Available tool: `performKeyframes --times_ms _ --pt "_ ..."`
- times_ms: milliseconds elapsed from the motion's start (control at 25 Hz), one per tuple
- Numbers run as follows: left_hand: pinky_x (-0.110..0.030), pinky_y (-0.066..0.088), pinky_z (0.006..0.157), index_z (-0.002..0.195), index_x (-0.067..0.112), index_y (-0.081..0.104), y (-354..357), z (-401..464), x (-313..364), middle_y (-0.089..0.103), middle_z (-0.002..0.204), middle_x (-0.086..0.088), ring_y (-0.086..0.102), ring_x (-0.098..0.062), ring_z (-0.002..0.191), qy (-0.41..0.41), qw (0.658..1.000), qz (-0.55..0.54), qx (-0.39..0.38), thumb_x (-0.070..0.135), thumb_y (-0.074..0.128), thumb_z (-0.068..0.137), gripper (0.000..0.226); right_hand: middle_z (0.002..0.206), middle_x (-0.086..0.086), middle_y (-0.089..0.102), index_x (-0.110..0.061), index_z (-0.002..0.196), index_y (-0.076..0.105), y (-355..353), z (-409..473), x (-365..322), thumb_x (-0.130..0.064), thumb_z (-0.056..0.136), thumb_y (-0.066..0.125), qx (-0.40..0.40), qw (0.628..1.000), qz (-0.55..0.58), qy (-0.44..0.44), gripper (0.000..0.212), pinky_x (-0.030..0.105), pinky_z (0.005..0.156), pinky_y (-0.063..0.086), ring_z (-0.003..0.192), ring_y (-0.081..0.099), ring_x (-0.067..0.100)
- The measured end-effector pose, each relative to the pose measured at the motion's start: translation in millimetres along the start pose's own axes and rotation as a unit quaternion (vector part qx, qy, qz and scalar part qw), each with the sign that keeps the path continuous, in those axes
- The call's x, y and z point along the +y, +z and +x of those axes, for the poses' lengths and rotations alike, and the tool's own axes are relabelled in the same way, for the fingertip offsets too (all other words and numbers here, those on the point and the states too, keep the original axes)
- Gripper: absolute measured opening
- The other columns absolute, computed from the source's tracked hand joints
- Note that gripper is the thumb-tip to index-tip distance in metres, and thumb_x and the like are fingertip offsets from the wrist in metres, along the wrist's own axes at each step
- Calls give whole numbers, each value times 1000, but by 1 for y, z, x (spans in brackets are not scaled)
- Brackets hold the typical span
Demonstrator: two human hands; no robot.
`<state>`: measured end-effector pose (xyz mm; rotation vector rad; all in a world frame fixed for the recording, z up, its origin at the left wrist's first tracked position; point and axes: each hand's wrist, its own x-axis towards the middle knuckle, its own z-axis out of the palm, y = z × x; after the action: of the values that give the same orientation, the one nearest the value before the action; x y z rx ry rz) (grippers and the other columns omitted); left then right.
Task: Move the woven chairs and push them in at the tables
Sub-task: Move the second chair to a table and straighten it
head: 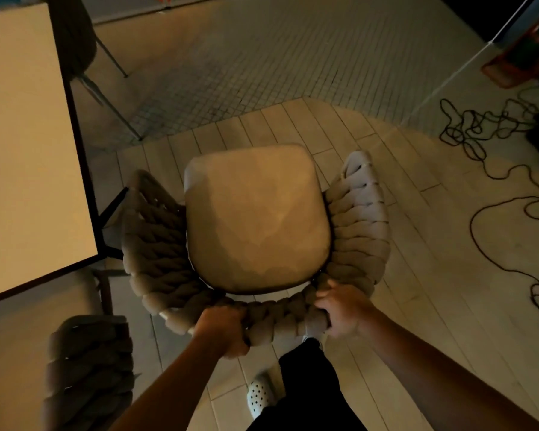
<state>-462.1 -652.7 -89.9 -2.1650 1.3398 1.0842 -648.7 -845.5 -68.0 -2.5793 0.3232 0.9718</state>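
Tabletop (22,144) fills the left side of the view, pale with a dark edge, its near corner pointing toward the middle of the scene. Beyond it, at the far left, a dark chair (75,42) on thin metal legs stands at the table's far side. At the near left, just below the table's corner, a second woven chair (87,374) shows only its braided back.

In the middle stands the woven chair (255,225) being moved, seen from above: a smooth tan seat cushion ringed by a thick braided rope back and arms. It sits on the plank floor just beside the table's near corner, its left arm close to the table's dark leg, and it is not pushed in at any side. Whether its feet are on the floor or slightly lifted cannot be told from this angle.

The left hand (221,331) is wrapped over the top of the braided back rail, left of centre, and the right hand (343,309) clamps the same rail toward its right, fingers curled round the rope. The braid looks soft and will give a little under the fingers, but the frame beneath should be stiff; a chair of this bulk is likely moderately heavy, so two hands spread on the back rail is the sound hold for steering it.

A leg in dark trousers and a white perforated shoe (259,396) stand behind the chair. On the right, tangled dark cables (492,126) lie across the floor, a snag risk for the chair's legs.
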Motion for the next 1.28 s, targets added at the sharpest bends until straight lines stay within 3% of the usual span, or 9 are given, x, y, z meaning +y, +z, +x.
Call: performKeyframes --times_ms 80,200,400,600,760,1160,1280 --pt "-25 38 69 115 39 51 -18 9 4 52 87 9 52 -14 78 -18 1000 -7 5 51 62 56 61 112 0 59 -18 102 61 -14 9 15 -47 66 66 6 1000 -7 1 47 32 76 43 109 46 28" --pt "-25 38 69 111 40 53 -51 32 7 49 81 12 47 -12 73 -24 999 -32 25 48 62 60 53 113 -1 59 -20 102 61 -45 29 43 -48 69 65 23 1000 -17 3 44 33 79 44 111 46 28" --pt "-28 44 81 116 45 51 -119 81 3 62 99 12 59 -15 95 -27 997 -48 51 47 63 66 52 113 -3 60 -23 104 63 -111 78 97 -49 72 64 43 998 -28 -21 42 29 75 40 108 47 26" --pt "-28 45 85 127 51 42 -188 127 -14 63 107 11 59 -14 101 -68 995 -14 65 51 62 68 63 114 -7 61 -27 108 63 -169 131 139 -56 75 57 70 995 -35 -62 45 32 84 46 108 48 24" --pt "-29 45 88 129 59 35 -244 171 -30 61 118 12 57 -15 109 -88 992 -14 88 52 57 66 67 109 -7 62 -27 106 64 -223 178 176 -55 72 60 75 993 -35 -81 44 34 77 45 102 49 26" --pt "-28 45 78 122 54 48 -341 264 -64 65 105 14 60 -13 98 -122 983 -41 130 54 55 64 59 101 -9 61 -33 105 65 -336 273 250 -52 67 62 84 989 -68 -98 43 28 69 37 100 48 21" --pt "-28 44 80 124 53 46 -369 281 -73 63 111 13 58 -13 101 -133 981 -64 126 54 57 66 59 101 -8 61 -30 100 65 -368 295 263 -47 69 63 78 990 -72 -97 36 29 70 38 101 48 23"
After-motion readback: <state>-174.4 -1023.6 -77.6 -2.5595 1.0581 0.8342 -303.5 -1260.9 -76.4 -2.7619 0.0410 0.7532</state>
